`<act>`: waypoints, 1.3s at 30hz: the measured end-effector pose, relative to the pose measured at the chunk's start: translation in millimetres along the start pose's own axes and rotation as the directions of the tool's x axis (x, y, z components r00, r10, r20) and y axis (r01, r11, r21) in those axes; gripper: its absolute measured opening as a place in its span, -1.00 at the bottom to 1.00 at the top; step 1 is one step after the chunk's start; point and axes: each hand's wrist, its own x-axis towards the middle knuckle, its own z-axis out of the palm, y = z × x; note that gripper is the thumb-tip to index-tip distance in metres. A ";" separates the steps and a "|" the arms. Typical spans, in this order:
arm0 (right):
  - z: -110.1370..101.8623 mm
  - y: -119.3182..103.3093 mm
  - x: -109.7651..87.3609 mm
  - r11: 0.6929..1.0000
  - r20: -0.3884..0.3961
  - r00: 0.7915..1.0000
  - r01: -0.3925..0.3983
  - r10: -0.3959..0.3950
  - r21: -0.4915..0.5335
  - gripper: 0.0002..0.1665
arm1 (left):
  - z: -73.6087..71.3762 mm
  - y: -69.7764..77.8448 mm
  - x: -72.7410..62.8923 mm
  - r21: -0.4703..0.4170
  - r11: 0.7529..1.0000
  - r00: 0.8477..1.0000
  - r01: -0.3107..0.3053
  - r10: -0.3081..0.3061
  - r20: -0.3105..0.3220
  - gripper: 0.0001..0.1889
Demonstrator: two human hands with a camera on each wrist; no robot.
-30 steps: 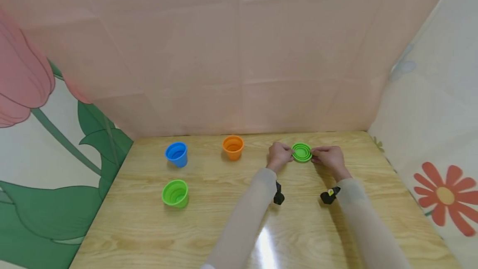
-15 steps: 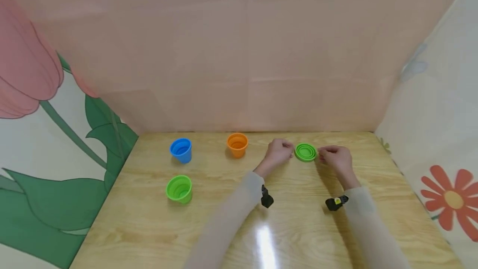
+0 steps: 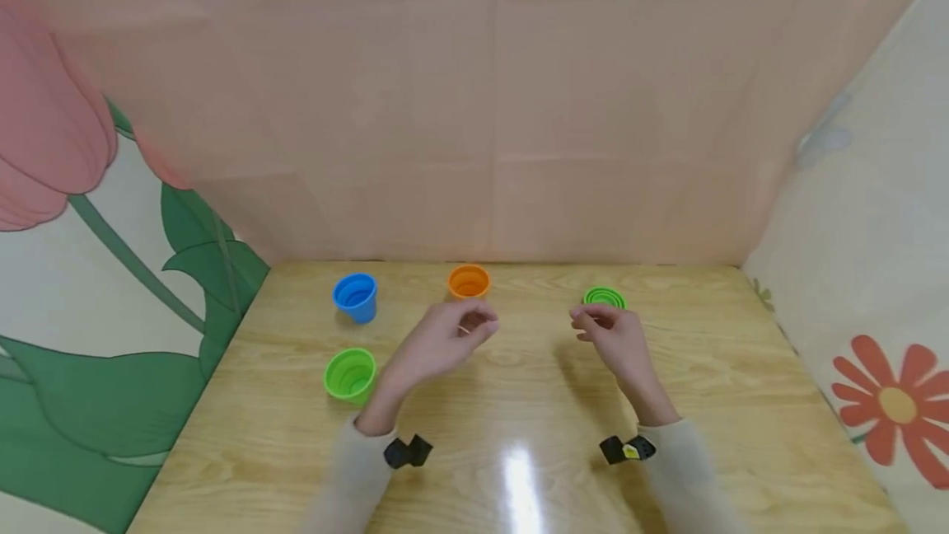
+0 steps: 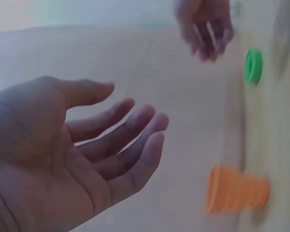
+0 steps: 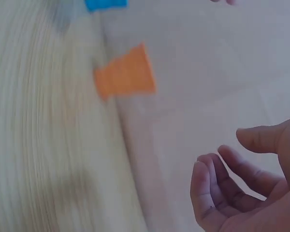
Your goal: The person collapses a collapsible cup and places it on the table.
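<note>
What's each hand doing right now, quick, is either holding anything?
Left hand: open, fingers loosely curved, holding nothing.
Right hand: open, fingers loosely curved, holding nothing.

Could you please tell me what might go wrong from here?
The left hand partly hides the tapered orange cup in the head view and might knock it. Its wrist appears near the tapered green cup and could tip it. The right hand partly hides the flat, ringed green disc and might nudge it.
</note>
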 end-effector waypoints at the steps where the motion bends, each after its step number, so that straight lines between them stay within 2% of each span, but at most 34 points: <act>1: 6.0 -3.6 -3.1 1.000 0.018 1.000 0.008 -0.009 0.015 -0.61 | -9.9 -1.9 -10.4 0.024 1.000 1.000 0.012 -0.011 -0.028 -0.74; 5: 31.3 -15.2 -15.9 0.994 0.124 0.991 0.032 -0.045 0.102 -0.60 | -45.8 -21.7 -51.1 0.083 0.995 0.987 0.057 -0.044 -0.153 -0.68; 10: 70.6 -26.8 -24.7 0.986 0.259 0.960 0.062 -0.101 0.155 -0.60 | -74.3 -65.4 -94.4 0.068 0.991 0.953 0.116 -0.092 -0.287 -0.60; 14: 109.1 -34.9 -32.6 0.979 0.381 0.913 0.076 -0.144 0.188 -0.55 | -82.2 -97.3 -125.7 0.061 0.983 0.932 0.175 -0.146 -0.331 -0.45; 18: 143.6 -40.0 -39.9 0.968 0.491 0.856 0.046 -0.166 0.247 -0.33 | -81.1 -118.2 -149.5 0.026 0.971 0.924 0.240 -0.219 -0.313 -0.22; 21: 166.4 -40.6 -41.2 0.965 0.520 0.835 0.051 -0.182 0.256 -0.18 | -77.6 -127.9 -158.5 -0.043 0.958 0.916 0.285 -0.285 -0.282 -0.06; 25: 192.0 -41.1 -41.9 0.966 0.524 0.829 0.068 -0.194 0.249 -0.12 | -71.5 -136.5 -159.7 -0.098 0.947 0.917 0.308 -0.322 -0.237 0.01; 30: 213.9 -42.7 -46.9 0.969 0.539 0.824 0.050 -0.177 0.242 -0.17 | -68.1 -141.1 -160.5 -0.145 0.929 0.906 0.341 -0.366 -0.213 -0.01; 33: 224.0 -42.6 -49.5 0.973 0.537 0.825 0.066 -0.177 0.219 -0.19 | -67.5 -144.7 -162.2 -0.186 0.919 0.900 0.348 -0.383 -0.209 -0.05; 36: 232.8 -41.9 -50.5 0.976 0.535 0.824 0.097 -0.190 0.197 -0.23 | -65.0 -150.6 -162.3 -0.223 0.915 0.902 0.336 -0.381 -0.203 -0.12; 39: 241.7 -40.6 -51.3 0.973 0.550 0.807 0.124 -0.213 0.195 -0.26 | -60.6 -157.4 -164.1 -0.273 0.906 0.906 0.322 -0.379 -0.189 -0.17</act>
